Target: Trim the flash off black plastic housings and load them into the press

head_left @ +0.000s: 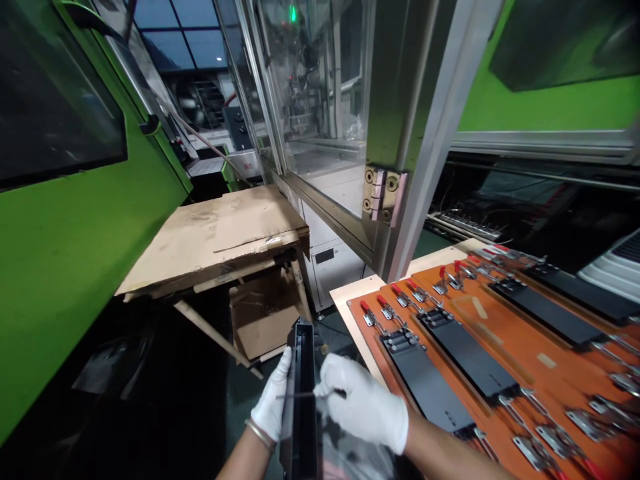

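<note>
A long black channel-shaped part (303,427) stands lengthwise in front of me, its hollow side facing up. My left hand (273,400), in a white glove, is closed on its left side. In a white glove too, my right hand (357,400) pinches a thin rod-like tool (295,397) just right of the part. The slender shaft of that tool points left across the part's opening; its exact kind cannot be made out. Most of the tool's handle is hidden in my right fingers.
At right, an orange fixture board (500,347) carries several dark flat panels (430,387) and red-handled toggle clamps (367,310). A cardboard-topped table (225,223) stands ahead left, with a cardboard box (265,320) beneath. A metal-framed glass door (325,107) and green machines (50,280) surround me.
</note>
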A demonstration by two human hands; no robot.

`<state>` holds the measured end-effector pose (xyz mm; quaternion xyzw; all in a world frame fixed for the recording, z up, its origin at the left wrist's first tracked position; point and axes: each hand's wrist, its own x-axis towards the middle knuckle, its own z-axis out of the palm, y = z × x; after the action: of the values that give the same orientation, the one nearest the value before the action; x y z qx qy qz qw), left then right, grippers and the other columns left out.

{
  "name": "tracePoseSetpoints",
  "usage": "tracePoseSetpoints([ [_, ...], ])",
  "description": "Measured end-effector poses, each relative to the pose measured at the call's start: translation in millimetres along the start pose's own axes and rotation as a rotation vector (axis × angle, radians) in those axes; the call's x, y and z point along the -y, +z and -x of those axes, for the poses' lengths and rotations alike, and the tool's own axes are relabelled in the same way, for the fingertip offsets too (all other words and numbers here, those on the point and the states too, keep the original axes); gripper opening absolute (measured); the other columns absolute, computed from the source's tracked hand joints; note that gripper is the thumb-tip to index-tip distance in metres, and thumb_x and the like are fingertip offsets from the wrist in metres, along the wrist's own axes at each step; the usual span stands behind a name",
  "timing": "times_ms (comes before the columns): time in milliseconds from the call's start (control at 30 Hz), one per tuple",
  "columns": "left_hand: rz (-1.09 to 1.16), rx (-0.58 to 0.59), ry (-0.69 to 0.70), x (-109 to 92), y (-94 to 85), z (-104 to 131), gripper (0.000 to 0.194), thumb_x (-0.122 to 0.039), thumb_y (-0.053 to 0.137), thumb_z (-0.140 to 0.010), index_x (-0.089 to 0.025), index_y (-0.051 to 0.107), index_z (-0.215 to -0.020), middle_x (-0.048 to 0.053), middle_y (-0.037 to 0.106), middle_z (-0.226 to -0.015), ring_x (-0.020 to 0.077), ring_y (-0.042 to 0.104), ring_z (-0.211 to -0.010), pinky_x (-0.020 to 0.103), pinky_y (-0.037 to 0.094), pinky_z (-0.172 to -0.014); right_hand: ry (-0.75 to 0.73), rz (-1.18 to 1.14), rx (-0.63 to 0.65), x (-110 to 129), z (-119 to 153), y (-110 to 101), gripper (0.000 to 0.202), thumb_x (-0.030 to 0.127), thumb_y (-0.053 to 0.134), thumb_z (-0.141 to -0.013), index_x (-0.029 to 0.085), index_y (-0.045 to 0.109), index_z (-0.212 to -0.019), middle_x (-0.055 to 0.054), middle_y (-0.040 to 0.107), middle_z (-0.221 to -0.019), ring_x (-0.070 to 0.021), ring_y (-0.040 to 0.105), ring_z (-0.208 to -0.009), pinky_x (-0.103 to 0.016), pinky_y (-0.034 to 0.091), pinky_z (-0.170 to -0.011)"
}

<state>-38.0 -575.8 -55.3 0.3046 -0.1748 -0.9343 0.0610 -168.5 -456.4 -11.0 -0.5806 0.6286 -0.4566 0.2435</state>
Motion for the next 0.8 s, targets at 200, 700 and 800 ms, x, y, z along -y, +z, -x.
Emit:
tracePoseSetpoints([
  [200,0.021,-0.170,0.065,-5,1.1,-3,0.044,-0.055,0.064,-0.079,-0.012,0.069,-0.089,0.001,0.065,-0.050,0.0167,0.062,-0.043,0.027,0.052,-0.052,-0.013,-0.001,0.148,2,28,8,0.017,0.002,0.048,-0.062,0.018,0.051,-0.061,0.000,0.057,-0.071,-0.0129,0.055,-0.068,-0.021,0.040,-0.060],
  [700,-0.205,-0.422,0.160,-13,44.4,1,0.049,-0.055,0.066,-0.077,-0.013,0.069,-0.102,0.007,0.075,-0.072,0.0217,0.071,-0.064,0.032,0.057,-0.068,0.305,-0.515,-0.647,-58,-5,19,0.020,0.038,0.060,-0.068,0.019,0.057,-0.066,0.002,0.050,-0.057,-0.0117,0.042,-0.048,-0.024,0.034,-0.046],
  [800,-0.201,-0.427,0.181,-12,51.2,13,0.049,-0.059,0.064,-0.077,-0.014,0.070,-0.095,0.004,0.070,-0.058,0.0194,0.066,-0.050,0.031,0.056,-0.055,0.415,-0.521,-0.751,-67,10,27,0.025,0.043,0.062,-0.067,0.018,0.057,-0.067,0.002,0.050,-0.055,-0.0116,0.043,-0.047,-0.024,0.034,-0.045],
])
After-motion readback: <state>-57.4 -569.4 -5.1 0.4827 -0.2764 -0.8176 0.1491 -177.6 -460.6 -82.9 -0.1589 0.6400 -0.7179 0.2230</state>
